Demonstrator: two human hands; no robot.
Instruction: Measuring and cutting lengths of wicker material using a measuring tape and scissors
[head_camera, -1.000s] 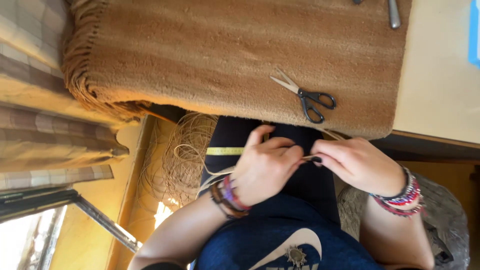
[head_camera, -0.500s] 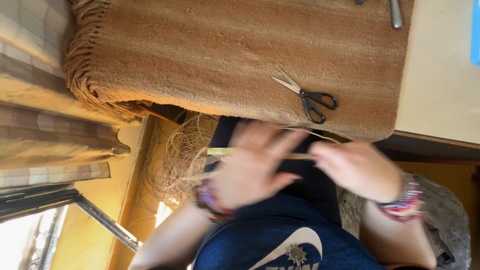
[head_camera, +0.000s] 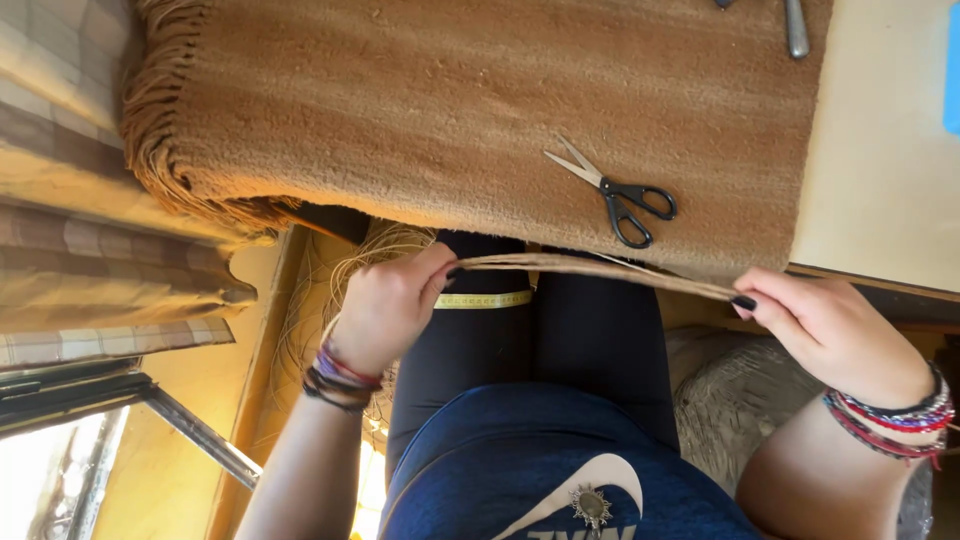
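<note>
Blue flat patch (head_camera: 951, 70) at the right edge of the pale surface (head_camera: 880, 160), rectangular, mostly cut off; can't tell if it's a label or a package. Yellow tape (head_camera: 484, 299), narrow band, lies across the dark legs (head_camera: 540, 350) below the strands.

Counts: one pair of scissors (head_camera: 615, 190), black handles, blades parted, lying on the brown fringed cloth (head_camera: 480, 110). One cloth, draped over the surface, fringe hanging on the left side. One metal tool handle (head_camera: 796, 28) at the top edge, partly out of view. Two hands. Several bracelets on each wrist, too many and too small to count. One woven straw seat (head_camera: 735, 400) under the right arm. Loose pile of thin straw fibres (head_camera: 350, 290) down by the left hand, uncountable.

Grip: left hand (head_camera: 385, 310) curled closed, thumb and fingers pressed together on one end of a bundle of straw strands (head_camera: 590, 268). Right hand (head_camera: 825, 325) pinches the other end between thumb and forefinger, other fingers folded under. Bundle is stretched taut between the two hands, just below the cloth edge and above the lap, slanting slightly down toward the right hand. Strand count in the bundle can't be told.

Plaid fabric (head_camera: 60, 150) at left.
</note>
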